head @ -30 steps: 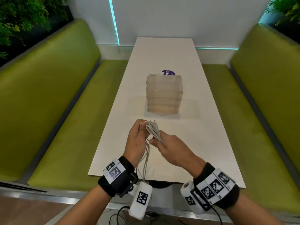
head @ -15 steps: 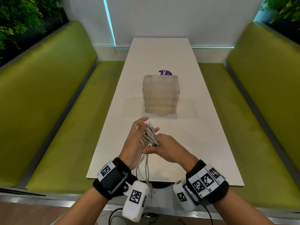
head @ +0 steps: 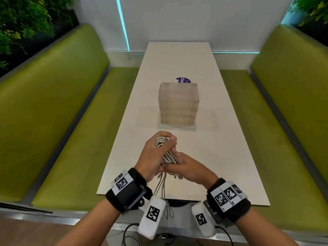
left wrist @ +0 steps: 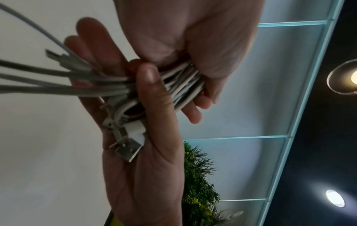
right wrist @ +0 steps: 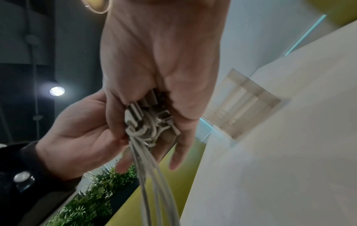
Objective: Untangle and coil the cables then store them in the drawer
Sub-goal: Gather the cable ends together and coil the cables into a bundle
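Both hands' grip on cables [head: 167,153]

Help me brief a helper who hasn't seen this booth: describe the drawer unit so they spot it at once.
Between two green benches runs a long white table. The drawer unit stands on it along its middle, beyond the hands. It is a translucent, frosted block of stacked drawers, the only box there; a purple sticker peeks out behind it.

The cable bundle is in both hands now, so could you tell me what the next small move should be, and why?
Probably wind the hanging strands onto the bundle. The left hand and right hand both grip the white cable bundle, but several loose strands hang over the table edge, and the drawer unit behind looks closed, so storing seems premature.
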Available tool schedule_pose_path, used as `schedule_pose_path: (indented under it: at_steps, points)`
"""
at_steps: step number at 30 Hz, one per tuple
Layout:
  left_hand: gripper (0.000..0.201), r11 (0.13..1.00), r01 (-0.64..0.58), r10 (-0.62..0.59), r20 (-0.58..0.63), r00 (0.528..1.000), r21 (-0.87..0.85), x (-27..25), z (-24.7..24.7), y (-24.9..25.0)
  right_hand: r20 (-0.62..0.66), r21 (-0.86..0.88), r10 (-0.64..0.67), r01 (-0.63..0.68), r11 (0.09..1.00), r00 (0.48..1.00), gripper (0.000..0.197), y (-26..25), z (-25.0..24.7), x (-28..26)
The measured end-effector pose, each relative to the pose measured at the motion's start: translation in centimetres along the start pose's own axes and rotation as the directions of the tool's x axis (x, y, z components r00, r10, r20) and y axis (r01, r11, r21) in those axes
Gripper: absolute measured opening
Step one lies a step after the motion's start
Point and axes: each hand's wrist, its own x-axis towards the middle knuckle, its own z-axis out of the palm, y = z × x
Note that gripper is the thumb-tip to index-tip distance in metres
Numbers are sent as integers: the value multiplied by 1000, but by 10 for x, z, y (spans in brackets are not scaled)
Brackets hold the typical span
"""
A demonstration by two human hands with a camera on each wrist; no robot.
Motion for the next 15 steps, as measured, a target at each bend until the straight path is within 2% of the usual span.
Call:
schedule_pose_path:
  at_steps: [4,7,9,13,15]
  points:
    - [30,998,-2,1,21,1000,63,2,1,0,-1,97,-47,47,994,999,17,6,5,-3]
    - [28,998,25,-28,50,998,52,1,7,4,-34,117,-74,78,990,997,40,11,11,-2]
    - [27,998,22,-26,68,997,57,0,9,5,-47,152,-71,78,985,996,48,14,13,-2]
    - [19,994,8,-17,82,996,109,-2,11,1,-84,129,-41,52,990,996,40,17,13,-3]
    - [25,992,2,-13,85,996,128,-3,13,2,-84,136,-39,50,990,996,33,19,13,-4]
